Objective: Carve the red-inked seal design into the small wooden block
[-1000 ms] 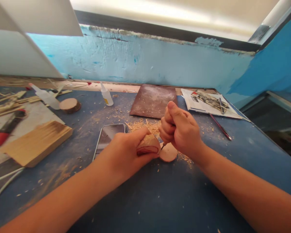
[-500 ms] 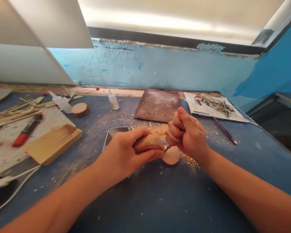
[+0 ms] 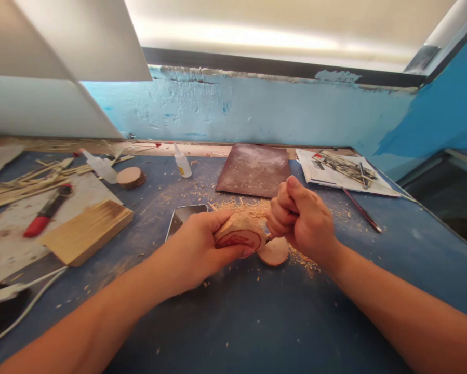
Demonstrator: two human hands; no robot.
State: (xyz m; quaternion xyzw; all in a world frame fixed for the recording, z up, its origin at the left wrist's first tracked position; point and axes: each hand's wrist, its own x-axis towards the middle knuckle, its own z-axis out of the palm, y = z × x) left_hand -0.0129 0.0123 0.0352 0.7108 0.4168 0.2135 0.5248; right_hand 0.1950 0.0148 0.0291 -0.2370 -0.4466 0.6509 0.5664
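My left hand (image 3: 198,246) is closed around a rounded piece of wood (image 3: 239,231), thumb below and fingers over the top. Red lines are drawn on the face turned toward me. To its right, my right hand (image 3: 303,215) makes a fist, thumb uppermost, around a carving tool. Only the tool's short dark metal tip (image 3: 268,239) shows, at the wood's right edge; its handle is hidden in the fist. Below the tip, a pale wood slice (image 3: 274,253) lies on the table. Wood shavings (image 3: 252,208) are heaped behind the hands.
On the blue table (image 3: 217,322) a phone (image 3: 184,214) lies partly behind my left hand. Farther back are sandpaper (image 3: 254,169), a glue bottle (image 3: 182,162) and another wood slice (image 3: 131,177). A wooden block (image 3: 87,231) and a red-black marker (image 3: 48,210) lie left; a brush (image 3: 361,210) lies right.
The piece of wood in my left hand has tilted, so more of its red-marked face shows. The tool tip is now up against its right edge. My right hand has barely moved.
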